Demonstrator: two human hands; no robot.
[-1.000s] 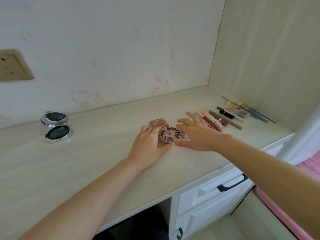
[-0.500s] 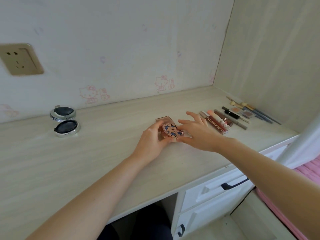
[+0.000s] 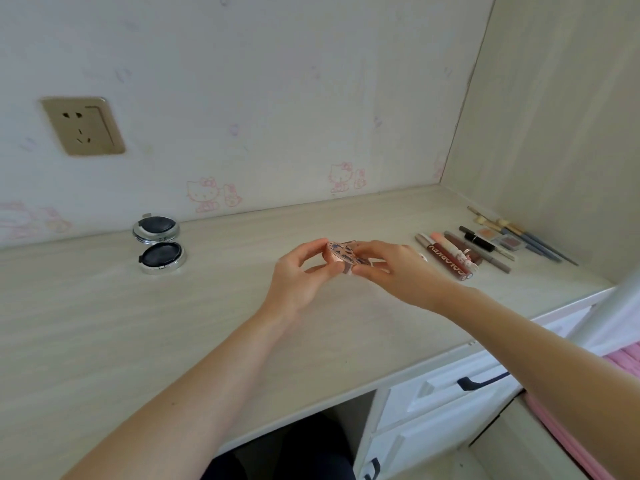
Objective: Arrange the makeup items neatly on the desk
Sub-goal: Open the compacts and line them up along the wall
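Note:
A round rose-gold compact (image 3: 341,255) with a dark blue pattern is lifted just above the desk (image 3: 104,323), tilted. My left hand (image 3: 298,275) pinches its left edge between thumb and fingers. My right hand (image 3: 384,268) holds its right edge with curled fingers. Part of a small brownish square case (image 3: 350,242) shows just behind the compact. To the right lie lip gloss tubes (image 3: 446,258), pencils, a black lipstick (image 3: 479,241), two small eyeshadow pans (image 3: 507,242) and several brushes (image 3: 530,237) in a row.
An open silver compact (image 3: 160,245) with dark pans lies at the back left of the desk. A wall socket (image 3: 83,125) sits on the back wall. White drawers (image 3: 450,393) with black handles stand under the desk's right side, and a side panel closes the right.
The patterned compact lay flat on the desk under both hands; now both hands have raised it off the surface and tilted it.

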